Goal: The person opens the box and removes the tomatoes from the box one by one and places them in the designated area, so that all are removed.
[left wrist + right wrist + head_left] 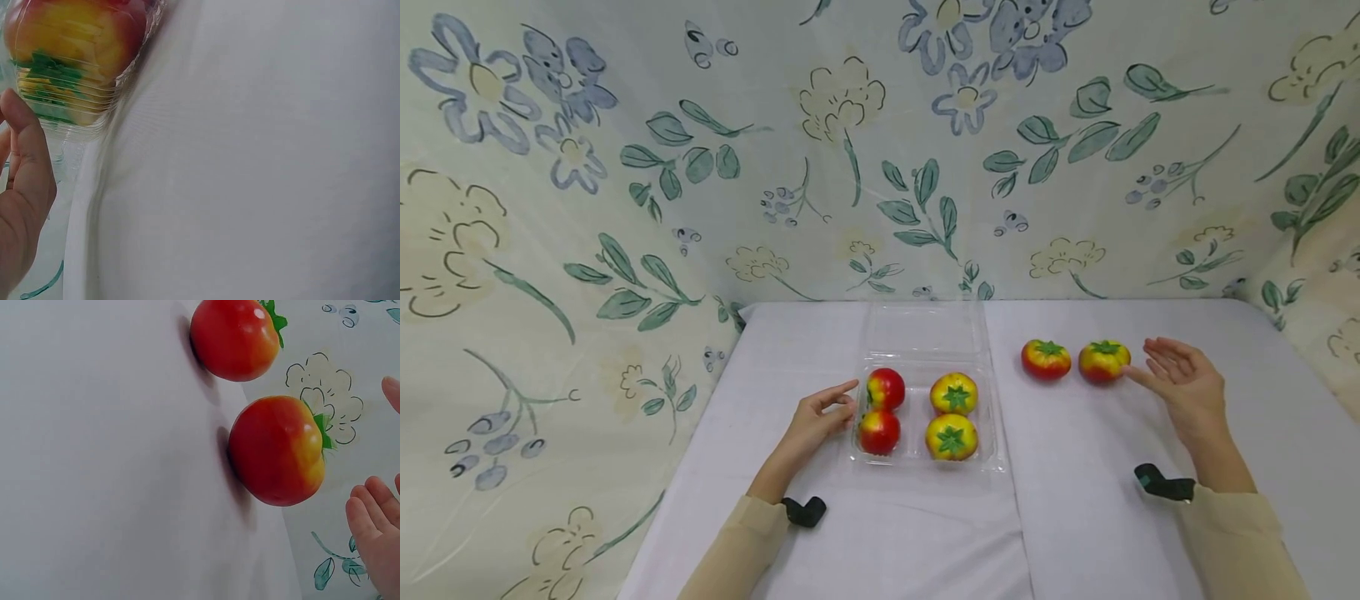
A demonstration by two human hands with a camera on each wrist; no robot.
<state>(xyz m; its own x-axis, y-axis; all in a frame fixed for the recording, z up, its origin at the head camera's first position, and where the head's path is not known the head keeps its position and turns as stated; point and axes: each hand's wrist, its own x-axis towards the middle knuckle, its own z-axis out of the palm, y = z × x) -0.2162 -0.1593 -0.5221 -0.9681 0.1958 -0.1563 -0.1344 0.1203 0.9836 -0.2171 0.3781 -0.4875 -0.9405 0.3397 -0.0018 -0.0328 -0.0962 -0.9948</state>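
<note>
My white table (1078, 500) bears the clear box (915, 425), its lid (925, 329) laid back away from me and hard to make out against the cloth. My right hand (1191, 392) is empty, fingers loosely extended and thumb well apart from them; the head view overlaps thumb and right loose fruit (1103, 360), but the right wrist view shows a gap. My left hand (816, 421) is at the box's left wall, fingers slightly bent, gripping nothing; whether a fingertip touches, I can't tell. I judge the step in hand to be taking that fruit, which calls for closing fingers and thumb round its sides. The other loose fruit (1046, 361) sits just beside it, boxward. Inside, the left pair (887, 389) and right pair (953, 388) flank a bare strip. Smallest, the leaf crowns (952, 438): the left pair's are mostly hidden from above; the left wrist view shows green through the wall, that fruit cut off.
</note>
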